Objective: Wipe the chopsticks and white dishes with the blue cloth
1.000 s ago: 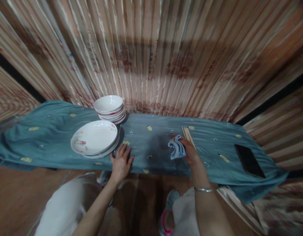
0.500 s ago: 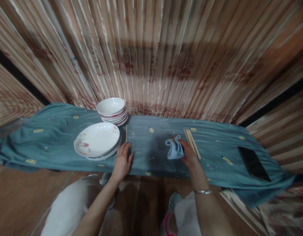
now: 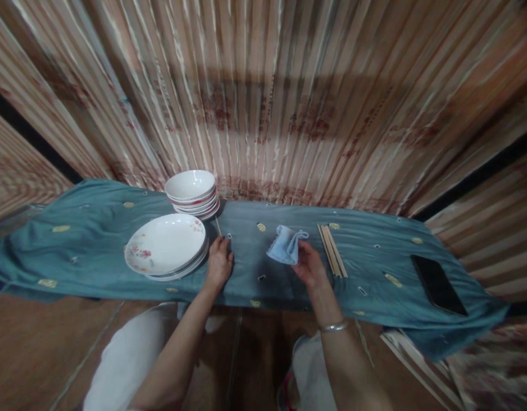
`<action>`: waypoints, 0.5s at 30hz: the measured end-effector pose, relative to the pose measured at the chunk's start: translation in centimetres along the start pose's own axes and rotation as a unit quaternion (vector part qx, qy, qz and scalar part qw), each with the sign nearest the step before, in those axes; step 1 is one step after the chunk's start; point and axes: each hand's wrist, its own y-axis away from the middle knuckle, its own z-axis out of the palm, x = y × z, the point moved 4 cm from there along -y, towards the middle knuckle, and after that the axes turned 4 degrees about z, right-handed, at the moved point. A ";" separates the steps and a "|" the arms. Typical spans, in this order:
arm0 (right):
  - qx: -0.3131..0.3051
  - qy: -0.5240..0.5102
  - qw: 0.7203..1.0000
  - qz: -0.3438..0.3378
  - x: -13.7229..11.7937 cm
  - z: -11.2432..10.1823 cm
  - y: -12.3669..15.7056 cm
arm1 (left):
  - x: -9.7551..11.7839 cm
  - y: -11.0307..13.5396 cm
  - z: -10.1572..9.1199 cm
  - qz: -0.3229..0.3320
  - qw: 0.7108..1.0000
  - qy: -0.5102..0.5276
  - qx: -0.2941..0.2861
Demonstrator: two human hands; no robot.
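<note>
My left hand (image 3: 219, 265) is closed in a pinch on a thin wooden chopstick (image 3: 218, 226) that pokes up toward the bowls, just right of a stack of white floral plates (image 3: 165, 245). My right hand (image 3: 308, 265) holds a small light-blue cloth (image 3: 286, 244) lifted a little above the blue-green tablecloth (image 3: 96, 228). A bundle of wooden chopsticks (image 3: 332, 257) lies just right of that hand. A stack of white bowls (image 3: 191, 192) stands behind the plates, near the wall.
A black phone (image 3: 437, 277) lies face up at the right end of the cloth. A corrugated striped wall (image 3: 263, 97) rises directly behind the low table. My knees in light trousers (image 3: 130, 359) are below the table's front edge, over a brown floor.
My left hand moved up from resting flat at the front edge and took hold of a single chopstick by the plates. My right hand carried the blue cloth leftward, away from the chopstick bundle.
</note>
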 end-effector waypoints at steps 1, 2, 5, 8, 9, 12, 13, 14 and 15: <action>-0.002 -0.016 1.000 0.018 0.3 0.4 0.0 | 0.2 -0.2 0.1 0.001 1.000 0.000 -0.002; -0.004 -0.035 0.999 0.037 0.5 0.7 0.0 | 0.3 -0.3 0.2 0.001 1.000 0.001 -0.002; -0.023 -0.071 0.995 0.068 1.2 2.0 0.0 | 0.6 -0.8 0.4 -0.003 1.000 0.006 0.001; -0.037 -0.070 0.994 0.071 1.5 3.0 -0.1 | 0.4 -1.2 0.4 -0.031 0.999 0.015 -0.006; -0.033 -0.059 0.995 0.069 1.6 3.2 -0.2 | 0.4 -1.3 0.4 -0.039 0.999 0.020 -0.021; -0.003 -0.007 0.999 0.044 1.8 3.5 -0.5 | 0.6 -1.6 0.2 -0.059 0.994 0.026 -0.085; 0.007 0.009 0.999 0.031 1.9 3.6 -0.7 | 0.8 -1.7 0.1 -0.063 0.993 0.020 -0.102; 0.015 0.022 0.999 0.019 2.0 3.7 -0.8 | 1.0 -1.9 -0.1 -0.064 0.991 0.010 -0.115; 0.020 0.029 0.999 0.009 2.0 3.8 -0.9 | 1.2 -2.0 -0.3 -0.059 0.990 -0.003 -0.127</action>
